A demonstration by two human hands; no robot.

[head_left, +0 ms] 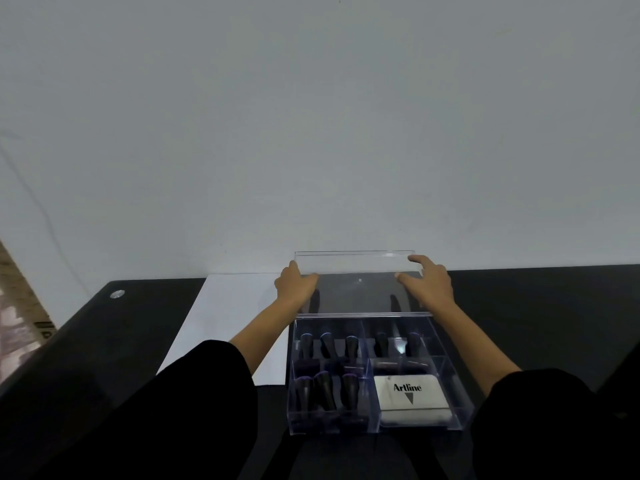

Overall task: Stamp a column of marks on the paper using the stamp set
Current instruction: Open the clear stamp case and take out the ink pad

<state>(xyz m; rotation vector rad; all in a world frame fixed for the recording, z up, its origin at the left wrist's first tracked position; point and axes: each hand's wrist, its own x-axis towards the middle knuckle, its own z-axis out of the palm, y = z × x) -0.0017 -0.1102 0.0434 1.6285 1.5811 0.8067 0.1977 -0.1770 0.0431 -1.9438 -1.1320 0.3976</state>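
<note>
A clear plastic stamp box (460, 393) stands on the black table in front of me, with several black-handled stamps (327, 344) upright in its left compartments. A white Artline ink pad (412, 398) lies in its front right compartment. Beyond the box, both hands hold the clear lid (356, 282): my left hand (296, 284) grips its left edge and my right hand (427, 282) grips its right edge, thumbs on top. A white sheet of paper (225, 317) lies left of the box, partly under my left forearm.
The black table (536, 306) runs back to a pale wall (311, 133). A small round metal fitting (117, 294) sits at the table's far left corner. My black sleeves cover the near part of the table.
</note>
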